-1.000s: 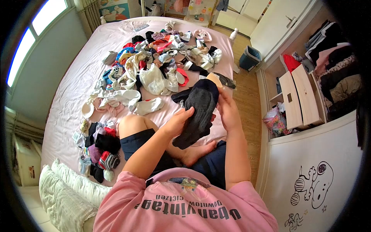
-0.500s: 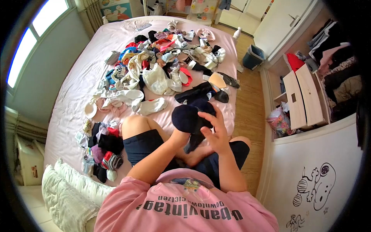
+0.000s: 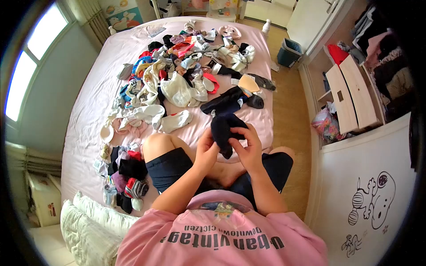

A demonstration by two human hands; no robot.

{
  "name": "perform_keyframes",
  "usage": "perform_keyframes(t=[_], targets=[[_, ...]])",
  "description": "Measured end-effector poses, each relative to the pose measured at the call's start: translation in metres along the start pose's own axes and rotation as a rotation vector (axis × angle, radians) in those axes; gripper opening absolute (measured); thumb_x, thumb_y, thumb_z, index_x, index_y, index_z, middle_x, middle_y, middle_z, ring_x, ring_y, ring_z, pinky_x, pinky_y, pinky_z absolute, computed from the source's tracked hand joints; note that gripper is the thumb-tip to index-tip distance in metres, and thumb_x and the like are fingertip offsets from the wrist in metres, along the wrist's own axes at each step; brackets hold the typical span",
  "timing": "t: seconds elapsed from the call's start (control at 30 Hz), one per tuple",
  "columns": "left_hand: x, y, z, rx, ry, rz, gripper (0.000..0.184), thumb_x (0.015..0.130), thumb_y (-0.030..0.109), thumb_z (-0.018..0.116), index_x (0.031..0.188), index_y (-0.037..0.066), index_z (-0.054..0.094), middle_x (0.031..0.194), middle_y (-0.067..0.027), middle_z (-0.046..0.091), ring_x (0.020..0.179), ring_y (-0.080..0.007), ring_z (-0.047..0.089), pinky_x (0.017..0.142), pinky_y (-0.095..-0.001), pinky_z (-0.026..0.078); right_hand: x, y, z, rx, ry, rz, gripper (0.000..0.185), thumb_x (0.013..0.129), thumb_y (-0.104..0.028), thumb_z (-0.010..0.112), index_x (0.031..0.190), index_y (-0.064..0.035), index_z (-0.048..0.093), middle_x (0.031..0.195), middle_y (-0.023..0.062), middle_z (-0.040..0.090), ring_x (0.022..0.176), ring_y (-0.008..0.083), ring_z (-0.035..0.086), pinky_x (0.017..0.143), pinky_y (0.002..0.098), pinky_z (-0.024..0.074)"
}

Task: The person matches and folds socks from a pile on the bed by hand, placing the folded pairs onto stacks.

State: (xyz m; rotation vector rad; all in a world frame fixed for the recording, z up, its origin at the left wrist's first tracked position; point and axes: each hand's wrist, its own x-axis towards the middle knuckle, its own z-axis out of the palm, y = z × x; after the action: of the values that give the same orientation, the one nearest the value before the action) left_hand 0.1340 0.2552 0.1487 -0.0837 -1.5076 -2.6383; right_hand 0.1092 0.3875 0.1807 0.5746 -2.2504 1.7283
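A dark navy sock (image 3: 225, 128), bunched up, is held above my crossed legs. My left hand (image 3: 207, 146) grips its left side. On the right side, my right hand (image 3: 248, 144) pinches it between thumb and fingers. Whether it is one sock or a pair I cannot tell. Just beyond lies a black garment (image 3: 220, 101) on the bed. White socks (image 3: 176, 121) rest to the left of it. A large mixed heap of socks and small clothes (image 3: 177, 86) spreads across the middle of the bed. By my left knee sits a group of bundled socks (image 3: 128, 170).
The bed (image 3: 91, 111) has a pale pink sheet. White pillows (image 3: 91, 226) lie at its near left corner. To the right stand an open wardrobe with wooden drawers (image 3: 348, 97) and a dark bin (image 3: 289, 52) on the floor. A beige cup-shaped pad (image 3: 248, 83) lies near the right edge.
The navy sock has been gathered into a smaller bundle. Both hands have come closer together around it, the right one now pinching it. The camera view has shifted slightly.
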Motion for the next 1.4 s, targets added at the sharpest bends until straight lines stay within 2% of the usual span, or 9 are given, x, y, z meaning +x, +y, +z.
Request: perform_keyframes(t=[0.17, 0.3, 0.53, 0.67, 1.03, 1.07, 1.1, 1.3, 1.4], targets=[[0.001, 0.007, 0.006, 0.295, -0.12, 0.138, 0.026, 0.077, -0.002, 0.059, 0.101, 0.001, 0.05, 0.096, -0.0031, 0.053, 0.09, -0.0098, 0.052, 0.079, -0.0231, 0.041, 0.001, 0.001, -0.003, -0.025, 0.028, -0.031, 0.022, 0.064, 0.002, 0.063, 0.084, -0.003, 0.055, 0.09, 0.012, 0.054, 0.085, 0.0274, 0.055, 0.076, 0.0306, 0.0427], [0.008, 0.011, 0.001, 0.08, -0.121, 0.048, 0.015, 0.074, 0.0, 0.064, 0.082, 0.003, 0.052, 0.082, -0.0011, 0.052, 0.078, -0.0096, 0.052, 0.073, -0.0223, 0.043, -0.001, 0.003, -0.008, 0.03, 0.005, -0.074, 0.018, 0.065, 0.003, 0.062, 0.081, -0.0014, 0.057, 0.086, 0.0121, 0.055, 0.08, 0.0273, 0.056, 0.07, 0.0297, 0.0443], [0.013, 0.027, -0.012, 0.086, -0.13, 0.053, 0.01, 0.078, 0.002, 0.058, 0.074, 0.005, 0.049, 0.086, -0.0012, 0.046, 0.082, -0.0087, 0.044, 0.07, -0.0202, 0.037, -0.005, 0.017, -0.017, 0.358, 0.002, 0.189, 0.007, 0.076, 0.0, 0.059, 0.081, -0.0032, 0.056, 0.077, 0.0007, 0.051, 0.068, 0.0088, 0.048, 0.061, 0.02, 0.0379], [0.019, 0.035, -0.017, 0.032, 0.064, 0.121, 0.008, 0.09, 0.011, 0.046, 0.084, 0.008, 0.04, 0.071, 0.0048, 0.04, 0.059, -0.0031, 0.035, 0.054, -0.0153, 0.031, 0.002, 0.01, -0.027, 0.427, 0.033, 0.252, 0.004, 0.081, -0.005, 0.057, 0.082, -0.0041, 0.053, 0.073, -0.0048, 0.045, 0.065, 0.0023, 0.038, 0.057, 0.0163, 0.032], [0.02, 0.043, 0.009, -0.257, 0.269, -0.144, 0.014, 0.089, 0.013, 0.046, 0.1, 0.005, 0.049, 0.081, -0.0011, 0.054, 0.07, -0.0087, 0.053, 0.061, -0.0205, 0.043, 0.006, -0.001, -0.021, 0.396, 0.081, 0.186, 0.014, 0.086, -0.002, 0.045, 0.097, -0.0022, 0.054, 0.087, 0.0021, 0.053, 0.079, 0.008, 0.048, 0.073, 0.0186, 0.0372], [0.018, 0.044, -0.005, -0.175, 0.226, -0.143, 0.013, 0.088, 0.016, 0.05, 0.088, 0.005, 0.055, 0.075, -0.0009, 0.055, 0.067, -0.0082, 0.053, 0.058, -0.0203, 0.043, 0.009, 0.0, -0.022, 0.452, 0.115, 0.171, 0.019, 0.086, 0.0, 0.044, 0.104, -0.003, 0.049, 0.09, 0.0042, 0.054, 0.081, 0.0088, 0.05, 0.074, 0.0195, 0.0384], [0.027, 0.051, -0.02, -0.094, -0.145, -0.182, 0.016, 0.087, 0.019, 0.052, 0.081, 0.006, 0.058, 0.071, -0.0001, 0.054, 0.066, -0.0068, 0.052, 0.059, -0.0196, 0.041, 0.012, 0.001, -0.022, 0.509, 0.149, 0.155, 0.026, 0.086, 0.001, 0.043, 0.111, -0.0039, 0.044, 0.092, 0.0062, 0.054, 0.082, 0.0096, 0.051, 0.075, 0.0205, 0.0397], [0.026, 0.034, 0.005, 0.445, -0.035, 0.073, 0.02, 0.08, 0.005, 0.059, 0.1, 0.002, 0.055, 0.082, 0.0004, 0.058, 0.076, -0.0068, 0.052, 0.072, -0.021, 0.042, 0.015, -0.011, -0.014, 0.761, 0.015, 0.246, 0.037, 0.083, 0.005, 0.043, 0.116, -0.0069, 0.031, 0.097, 0.012, 0.057, 0.084, 0.0135, 0.055, 0.076, 0.0241, 0.0438], [0.022, 0.041, 0.003, 0.185, -0.072, -0.238, 0.02, 0.081, 0.005, 0.057, 0.1, 0.002, 0.054, 0.084, -0.0008, 0.058, 0.076, -0.0071, 0.053, 0.071, -0.0206, 0.043, 0.021, -0.008, -0.015, 0.745, 0.047, 0.24, 0.036, 0.082, 0.006, 0.046, 0.113, -0.0062, 0.032, 0.094, 0.0107, 0.058, 0.083, 0.0129, 0.056, 0.074, 0.023, 0.044]])
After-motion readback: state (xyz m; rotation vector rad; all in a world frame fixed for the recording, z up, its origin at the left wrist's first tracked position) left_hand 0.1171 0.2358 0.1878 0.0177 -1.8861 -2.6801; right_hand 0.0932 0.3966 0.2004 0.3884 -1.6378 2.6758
